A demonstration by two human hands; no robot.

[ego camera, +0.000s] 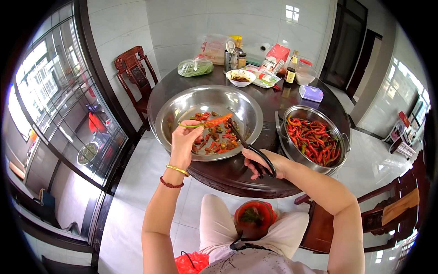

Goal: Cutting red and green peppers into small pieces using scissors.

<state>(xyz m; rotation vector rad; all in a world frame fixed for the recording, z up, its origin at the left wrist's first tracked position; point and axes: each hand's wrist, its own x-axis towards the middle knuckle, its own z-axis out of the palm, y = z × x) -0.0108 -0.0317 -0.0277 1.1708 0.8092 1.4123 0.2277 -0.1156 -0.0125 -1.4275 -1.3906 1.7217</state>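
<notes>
My left hand (186,137) pinches an orange-red chili pepper (218,121) near its green stem, above a wide stainless steel basin (251,102). In my right hand (261,162) is a pair of black-handled scissors (255,149). The blades point up and left over the basin's rim, close to the pepper's tip; whether they touch it I cannot tell. Cut chili pieces (215,137) lie scattered on the basin's floor. To the right stands a steel pot (291,111) filled with whole red chili peppers (314,138), a few partly green.
Both vessels stand on a dark round table (222,178). Farther back are a white bowl (240,76), a bag of green vegetables (195,67), a sauce bottle (291,70) and a purple tissue pack (311,93). A red-lined bin (255,219) sits between my knees. Wooden chairs (137,77) flank the table.
</notes>
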